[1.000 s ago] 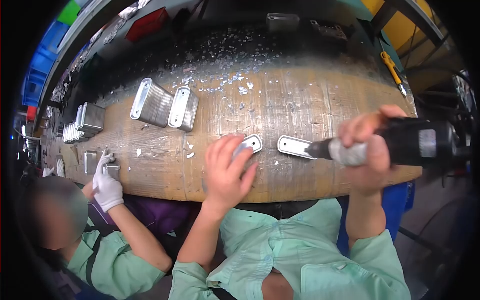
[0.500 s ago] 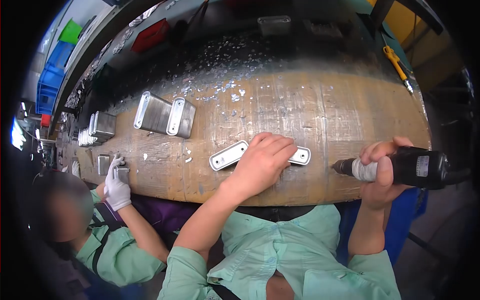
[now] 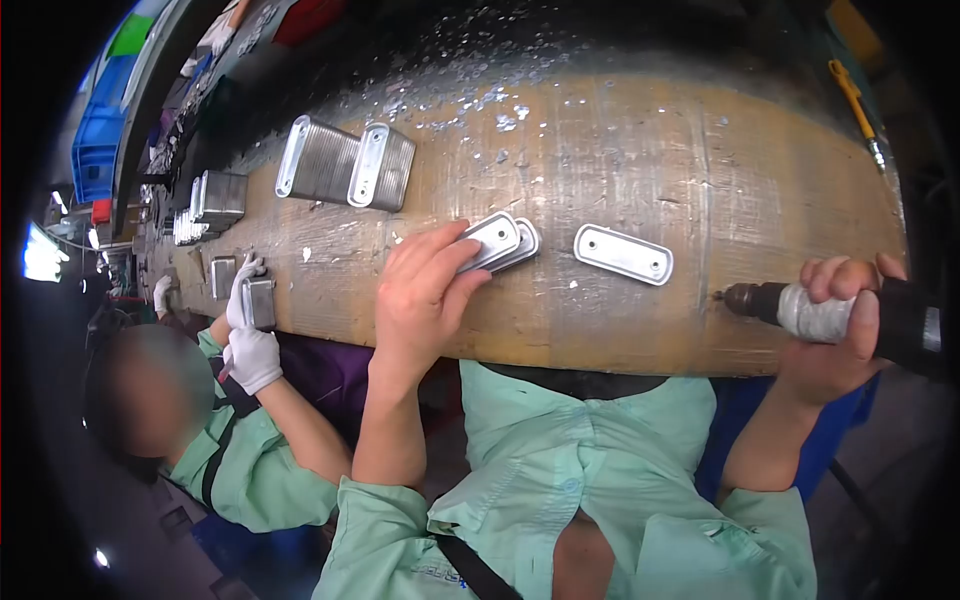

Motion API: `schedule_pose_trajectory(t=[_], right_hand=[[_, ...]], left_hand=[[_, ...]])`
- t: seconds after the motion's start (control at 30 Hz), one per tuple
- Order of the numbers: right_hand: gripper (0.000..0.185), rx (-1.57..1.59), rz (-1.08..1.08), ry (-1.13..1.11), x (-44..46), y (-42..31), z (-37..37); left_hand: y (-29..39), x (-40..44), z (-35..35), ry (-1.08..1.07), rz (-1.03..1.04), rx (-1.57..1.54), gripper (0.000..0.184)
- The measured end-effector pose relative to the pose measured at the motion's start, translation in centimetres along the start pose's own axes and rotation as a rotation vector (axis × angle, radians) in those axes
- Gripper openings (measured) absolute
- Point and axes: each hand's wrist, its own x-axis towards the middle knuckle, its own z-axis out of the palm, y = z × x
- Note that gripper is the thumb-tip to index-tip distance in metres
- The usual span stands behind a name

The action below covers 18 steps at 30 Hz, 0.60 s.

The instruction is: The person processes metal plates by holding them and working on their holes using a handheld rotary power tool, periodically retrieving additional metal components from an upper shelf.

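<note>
My left hand (image 3: 422, 300) is closed on a light metal oblong plate (image 3: 496, 238) with rounded ends and small holes. Its fingers lie along the left end, and the thumb presses its lower edge. Beneath it, partly covered, is a second similar plate (image 3: 530, 244). A third oblong plate (image 3: 622, 254) lies alone on the worktable to the right. My right hand (image 3: 838, 315) grips a black handheld power tool (image 3: 905, 325), wrapped with whitish tape around the front. The tool's narrow dark nose points left, apart from the plates.
Stacks of oblong metal plates (image 3: 385, 170) stand farther back, left of centre. Metal scraps (image 3: 508, 115) litter the table (image 3: 690, 140). A yellow-handled tool (image 3: 852, 98) lies at the far right. On the left, a co-worker's white-gloved hands (image 3: 250, 358) work at another small metal stack (image 3: 259, 303).
My left hand has moved left, away from the right-hand plate, and now holds a plate over another. My right hand still grips the power tool. The view has shifted.
</note>
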Motion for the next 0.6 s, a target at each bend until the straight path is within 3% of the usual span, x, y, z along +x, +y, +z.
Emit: schedule_pose_trajectory(t=[0.3,0.47,0.6], right_hand=[[0.043,-0.044,0.048,-0.105,0.7,-0.4,1.6],[0.049,0.197,0.052,-0.267,0.9,-0.8,4.7],[0.05,0.137,0.024,-0.354,0.7,0.1,7.0]], left_hand=[[-0.2,-0.9,3.0,0.076,-0.024,-0.128,0.026],[-1.1,-1.4,4.8,0.149,0.024,-0.225,0.023],[-1.1,-1.4,4.9,0.164,0.023,-0.231,0.024]])
